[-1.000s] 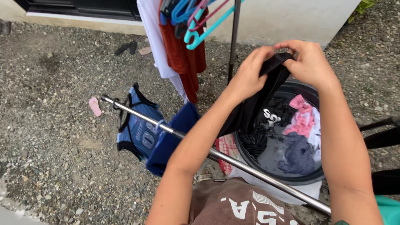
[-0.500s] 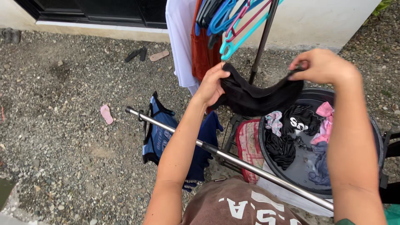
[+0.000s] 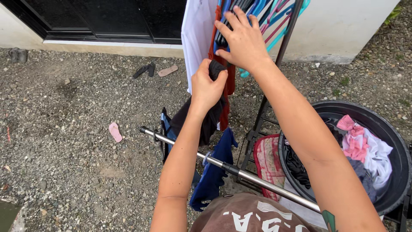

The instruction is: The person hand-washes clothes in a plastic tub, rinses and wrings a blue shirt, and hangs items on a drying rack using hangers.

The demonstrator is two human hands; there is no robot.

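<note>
My left hand [image 3: 207,84] grips a black garment [image 3: 207,121] by its top, and the cloth hangs down below my fist. My right hand [image 3: 240,38] is raised to a bunch of plastic hangers [image 3: 262,13] in blue, teal and pink on the drying rack; its fingers are spread over a dark hanger. A white garment [image 3: 198,38] and a red garment [image 3: 224,92] hang on that rack just behind my hands.
A metal rail [image 3: 231,169] crosses in front of me with blue clothes [image 3: 213,172] draped on it. A black tub [image 3: 386,129] of wet laundry stands at the right. Gravel ground holds a pink sandal [image 3: 115,132] and dark sandals [image 3: 144,70] near a doorway.
My right hand let go of the black garment and rose to the hangers. The left hand now holds the garment alone, bunched and hanging. The view shifted up and left.
</note>
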